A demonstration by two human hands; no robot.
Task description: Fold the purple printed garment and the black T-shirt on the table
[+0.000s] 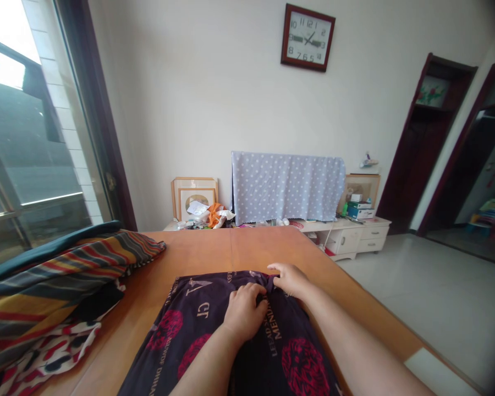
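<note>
A dark purple printed garment [214,300] lies spread on the wooden table in front of me, with pale lettering and pinkish-red round prints. Its exact kind cannot be told. My left hand [246,309] rests on its upper middle, fingers curled in and gripping the cloth. At the far right corner, my right hand [292,280] holds the garment's edge between thumb and fingers, its index finger pointing left. The fabric is bunched up in the small gap between both hands. The near end of the garment runs out of view.
A pile of striped clothes [66,275] lies along the left side of the wooden table [198,247]. A pale flat piece [437,371] sits at the right edge. Beyond stand a white cabinet [348,242] and something under a dotted cloth [289,187].
</note>
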